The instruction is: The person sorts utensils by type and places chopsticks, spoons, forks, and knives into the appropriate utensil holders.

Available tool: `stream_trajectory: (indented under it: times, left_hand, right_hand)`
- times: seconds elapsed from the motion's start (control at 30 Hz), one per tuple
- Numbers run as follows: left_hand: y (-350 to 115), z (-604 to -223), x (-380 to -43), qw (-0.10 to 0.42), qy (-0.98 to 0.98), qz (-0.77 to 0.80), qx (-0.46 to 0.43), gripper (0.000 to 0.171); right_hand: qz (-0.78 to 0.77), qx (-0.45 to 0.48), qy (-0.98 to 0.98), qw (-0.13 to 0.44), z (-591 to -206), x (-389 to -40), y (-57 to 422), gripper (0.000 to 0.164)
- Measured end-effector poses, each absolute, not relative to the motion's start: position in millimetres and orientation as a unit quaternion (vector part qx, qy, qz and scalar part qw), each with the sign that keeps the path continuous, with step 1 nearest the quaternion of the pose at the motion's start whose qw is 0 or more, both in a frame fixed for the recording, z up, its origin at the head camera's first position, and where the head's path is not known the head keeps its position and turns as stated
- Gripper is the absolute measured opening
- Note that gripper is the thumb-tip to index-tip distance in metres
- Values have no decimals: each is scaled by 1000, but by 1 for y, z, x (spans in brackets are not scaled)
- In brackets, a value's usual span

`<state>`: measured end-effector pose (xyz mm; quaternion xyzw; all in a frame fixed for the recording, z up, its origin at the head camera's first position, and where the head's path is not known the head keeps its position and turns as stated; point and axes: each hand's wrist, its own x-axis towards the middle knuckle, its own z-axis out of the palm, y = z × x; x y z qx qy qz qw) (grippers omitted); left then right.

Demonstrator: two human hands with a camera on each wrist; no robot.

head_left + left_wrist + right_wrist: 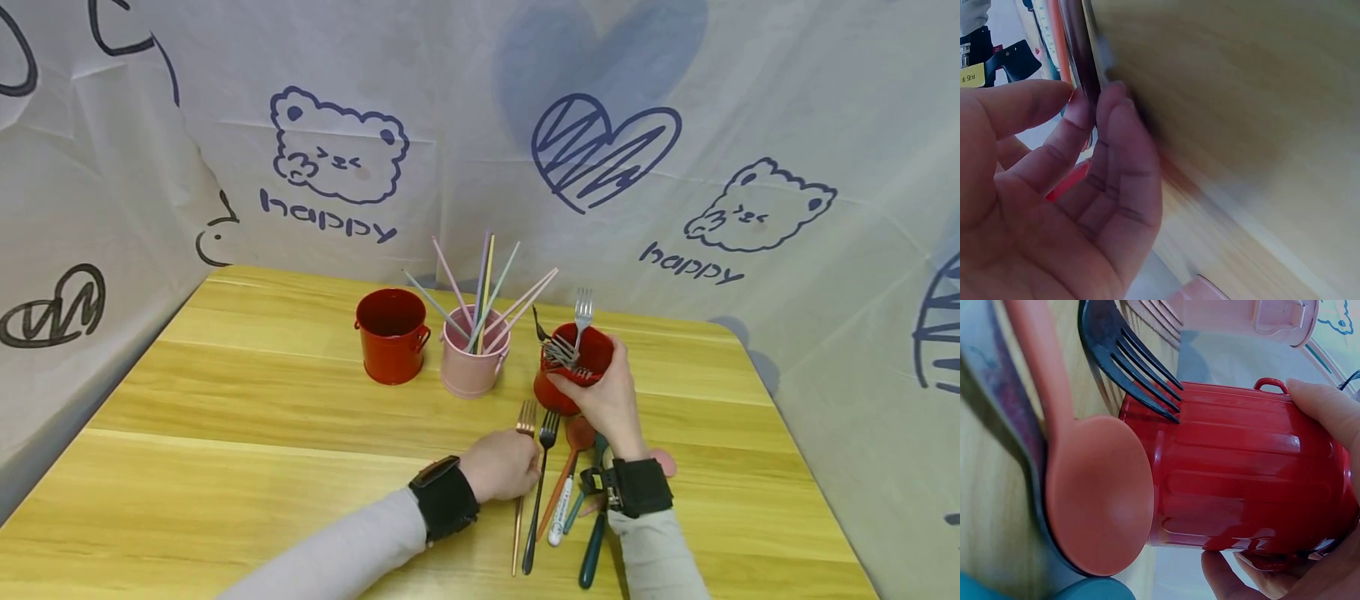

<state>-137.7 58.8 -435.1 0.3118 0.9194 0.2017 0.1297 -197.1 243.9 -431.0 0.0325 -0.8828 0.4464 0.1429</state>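
Observation:
My left hand (501, 467) pinches a copper-coloured fork (518, 533) by the handle, its tines pointing away over the table. In the left wrist view, thumb and fingertips of the left hand (1079, 181) meet at the handle. My right hand (609, 400) grips the right-hand red bucket (553, 397) near its rim, thumb toward me. Inside that bucket stand a silver fork (583, 310) and other metal cutlery (558, 353). A black fork (536, 508) lies beside the copper one; in the right wrist view its tines (1147, 381) reach the red bucket (1241, 469).
An orange spoon (579, 435), a white-labelled handle (559, 512), a dark green handle (592, 554) and other utensils lie under the right wrist. Behind stand another red bucket (392, 337) and a pink bucket (468, 375) of coloured sticks (486, 283). A printed cloth (465, 108) hangs behind the table.

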Motion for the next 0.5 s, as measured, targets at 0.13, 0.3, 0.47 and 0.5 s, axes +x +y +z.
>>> stream_trajectory:
  times: [0.13,0.3,0.47,0.5]
  left_hand:
    - [54,-437,-139,127,916,229,304,29]
    - [47,-441,-141,123,907,264,305,29]
    - [40,-444,-144,116,900,280,314,23]
    - [39,-444,-144,112,899,282,316,22]
  right_hand:
    - [448,32,-882,141,-430,-196,244,91]
    - [450,36,-881,142,-431,-196,244,91]
    - [451,40,-880,144,-431,-197,244,90]
    - [451,41,-880,145,-431,-197,244,90]
